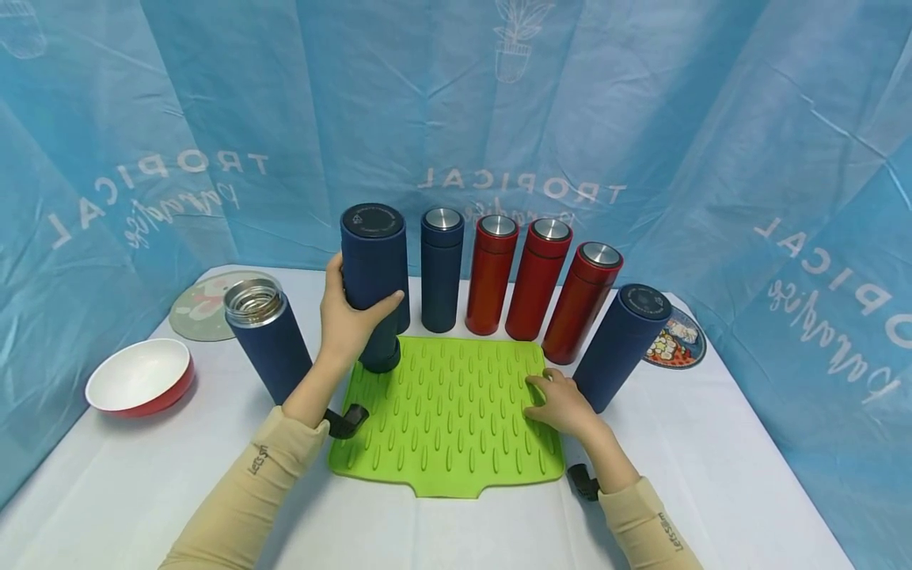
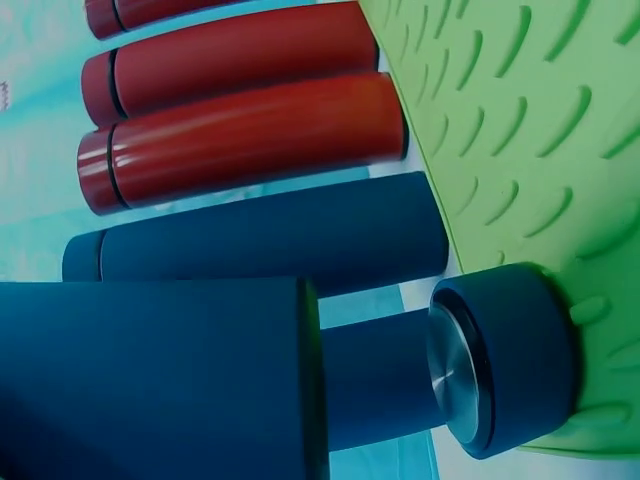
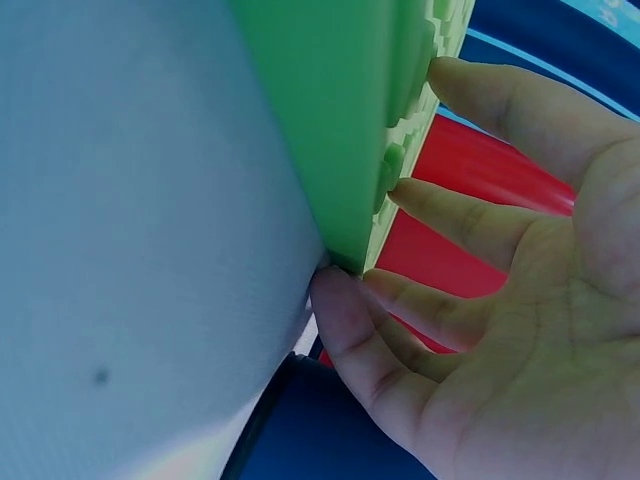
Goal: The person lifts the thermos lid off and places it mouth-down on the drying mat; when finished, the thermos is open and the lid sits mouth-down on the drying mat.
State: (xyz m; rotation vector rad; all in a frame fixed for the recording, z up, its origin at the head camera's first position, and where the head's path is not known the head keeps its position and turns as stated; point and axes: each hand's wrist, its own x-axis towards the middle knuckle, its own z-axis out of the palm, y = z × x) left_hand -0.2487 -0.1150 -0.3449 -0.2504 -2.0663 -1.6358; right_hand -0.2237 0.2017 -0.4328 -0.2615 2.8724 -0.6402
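My left hand (image 1: 349,317) grips a dark blue flask (image 1: 374,253), its black printed base facing up. In the left wrist view this flask's lower end hangs above a blue lid (image 2: 525,360). The lid sits on the left edge of a green ridged mat (image 1: 449,412), steel disc up. At the mat's right edge rests my right hand (image 1: 566,404), fingers spread and slightly bent. The right wrist view shows its fingertips (image 3: 405,190) touching the mat's rim. Beside that hand stands another blue flask (image 1: 623,344), black base up.
Behind the mat stand a blue flask (image 1: 440,273) and red flasks (image 1: 492,277) with steel-topped lids. A lidless blue flask (image 1: 271,340) is left of my left forearm. A bowl (image 1: 142,376) and round coasters (image 1: 195,313) lie at the sides; a blue curtain (image 1: 427,119) hangs behind.
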